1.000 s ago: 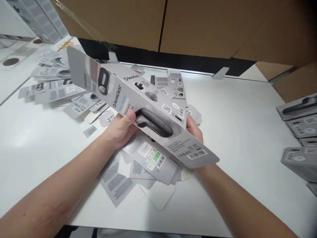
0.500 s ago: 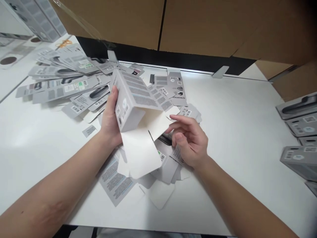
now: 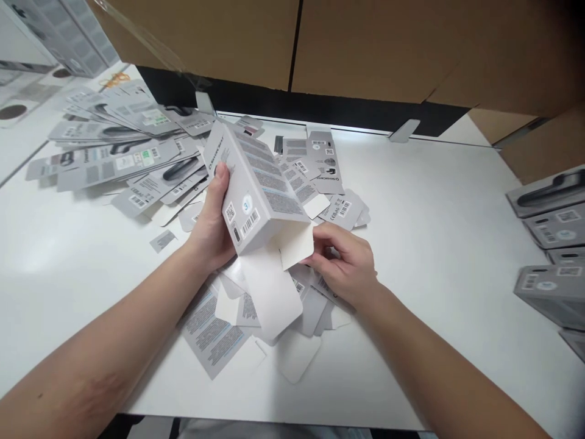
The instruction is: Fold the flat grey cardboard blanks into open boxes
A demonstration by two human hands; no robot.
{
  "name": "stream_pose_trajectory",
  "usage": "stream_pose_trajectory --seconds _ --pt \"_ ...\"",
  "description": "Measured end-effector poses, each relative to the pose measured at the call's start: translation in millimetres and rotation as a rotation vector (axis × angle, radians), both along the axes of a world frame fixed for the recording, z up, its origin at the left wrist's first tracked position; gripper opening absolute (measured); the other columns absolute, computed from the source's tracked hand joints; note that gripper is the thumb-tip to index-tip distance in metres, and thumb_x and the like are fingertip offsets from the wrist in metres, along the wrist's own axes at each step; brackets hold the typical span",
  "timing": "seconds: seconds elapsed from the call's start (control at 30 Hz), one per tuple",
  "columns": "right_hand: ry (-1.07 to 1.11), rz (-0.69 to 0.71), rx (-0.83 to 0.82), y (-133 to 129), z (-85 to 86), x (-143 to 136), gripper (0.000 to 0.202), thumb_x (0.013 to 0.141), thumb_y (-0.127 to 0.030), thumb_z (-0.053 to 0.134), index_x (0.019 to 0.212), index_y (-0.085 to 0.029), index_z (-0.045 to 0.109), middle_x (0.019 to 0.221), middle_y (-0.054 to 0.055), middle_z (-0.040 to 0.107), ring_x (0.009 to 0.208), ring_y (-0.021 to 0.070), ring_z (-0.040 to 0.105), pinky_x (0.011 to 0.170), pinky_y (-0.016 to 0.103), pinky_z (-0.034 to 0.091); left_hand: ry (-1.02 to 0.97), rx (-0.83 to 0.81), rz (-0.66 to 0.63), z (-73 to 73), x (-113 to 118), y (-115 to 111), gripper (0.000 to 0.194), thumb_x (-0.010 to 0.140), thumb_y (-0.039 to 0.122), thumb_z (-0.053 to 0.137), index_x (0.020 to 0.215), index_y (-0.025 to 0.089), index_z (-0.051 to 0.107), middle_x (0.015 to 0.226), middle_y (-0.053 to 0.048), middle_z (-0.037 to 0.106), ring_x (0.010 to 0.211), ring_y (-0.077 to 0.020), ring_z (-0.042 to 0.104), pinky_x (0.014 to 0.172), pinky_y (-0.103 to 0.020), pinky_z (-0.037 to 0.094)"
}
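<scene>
My left hand grips a grey printed carton, squared up into a box shape and tilted with its open end toward me. Its white end flaps hang loose from the near end. My right hand pinches the small side flap at that open end with thumb and fingertips. Beneath both hands lies a heap of flat grey cartons on the white table.
More flat cartons fan out at the back left. Assembled grey boxes are stacked at the right edge. Large brown cardboard boxes stand along the back. The near table edge runs just below my forearms.
A second ago both hands held the carton as a long flat sleeve. It has been turned end-on and squared up, and my right hand has moved in onto its side flap.
</scene>
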State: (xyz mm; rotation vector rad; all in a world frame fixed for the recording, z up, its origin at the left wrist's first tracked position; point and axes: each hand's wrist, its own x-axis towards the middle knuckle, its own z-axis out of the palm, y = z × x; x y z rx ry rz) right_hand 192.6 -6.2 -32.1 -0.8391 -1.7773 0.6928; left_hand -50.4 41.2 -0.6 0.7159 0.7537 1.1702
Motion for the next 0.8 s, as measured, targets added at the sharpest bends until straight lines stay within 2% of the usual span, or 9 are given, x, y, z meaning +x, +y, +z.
stream_pose_trajectory --seconds 0.17,0.3,0.4,0.5,0.57,0.7,0.8 --pt "-0.020 0.009 -0.016 0 -3.6 -1 0.032 0.107 -0.058 0.092 0.115 -0.027 0.087 0.085 -0.002 0.076 0.060 0.0136 0.057 0.055 0.030 0.051 -0.005 0.048 -0.089 -4.1 1 -3 0.077 0.104 0.087 0.073 0.143 0.022 0.079 0.127 -0.013 0.091 0.157 -0.0505 0.069 0.135 -0.065 0.054" --pt "-0.081 -0.052 -0.028 -1 -3.0 -1 0.040 0.104 -0.066 0.092 0.102 -0.027 0.085 0.078 -0.001 0.071 0.064 0.0169 0.058 0.056 0.032 0.049 0.020 0.075 -0.136 -9.5 2 -5 0.076 0.097 0.088 0.081 0.132 0.021 0.082 0.130 -0.014 0.091 0.160 -0.0524 0.066 0.136 -0.067 0.054" --pt "-0.094 -0.101 -0.035 -3 0.8 -1 0.037 0.108 -0.057 0.088 0.089 -0.027 0.079 0.073 -0.001 0.068 0.064 0.0177 0.058 0.056 0.032 0.049 0.040 0.123 -0.141 -13.8 3 -6 0.076 0.093 0.087 0.087 0.133 0.022 0.082 0.138 -0.014 0.090 0.163 -0.0541 0.063 0.135 -0.069 0.056" --pt "-0.079 -0.152 -0.036 -4 4.8 -2 0.031 0.110 -0.042 0.083 0.085 -0.027 0.075 0.069 -0.002 0.064 0.059 0.0162 0.053 0.053 0.032 0.046 0.050 0.131 -0.139 -16.0 5 -6 0.085 0.090 0.086 0.092 0.147 0.024 0.077 0.145 -0.015 0.087 0.162 -0.0542 0.065 0.131 -0.068 0.060" --pt "-0.076 -0.187 -0.031 -4 6.6 -4 0.033 0.109 -0.035 0.080 0.079 -0.027 0.069 0.065 -0.004 0.057 0.057 0.0155 0.047 0.051 0.031 0.042 0.038 0.113 -0.139 -16.5 5 -7 0.092 0.090 0.084 0.094 0.158 0.027 0.072 0.146 -0.015 0.087 0.161 -0.0537 0.067 0.129 -0.068 0.062" --pt "-0.050 -0.233 -0.032 -3 8.8 -6 0.044 0.104 -0.030 0.077 0.067 -0.027 0.054 0.061 -0.004 0.048 0.056 0.0153 0.043 0.050 0.031 0.040 0.028 0.116 -0.143 -17.5 4 -8 0.099 0.088 0.080 0.099 0.166 0.029 0.066 0.148 -0.016 0.086 0.157 -0.0540 0.070 0.127 -0.067 0.064" --pt "-0.032 -0.237 -0.058 -3 9.8 -7 0.040 0.102 -0.027 0.077 0.068 -0.027 0.055 0.061 -0.005 0.049 0.056 0.0148 0.042 0.050 0.030 0.039 0.035 0.128 -0.148 -18.7 3 -7 0.098 0.088 0.078 0.100 0.164 0.028 0.066 0.147 -0.016 0.086 0.156 -0.0534 0.071 0.127 -0.066 0.064"
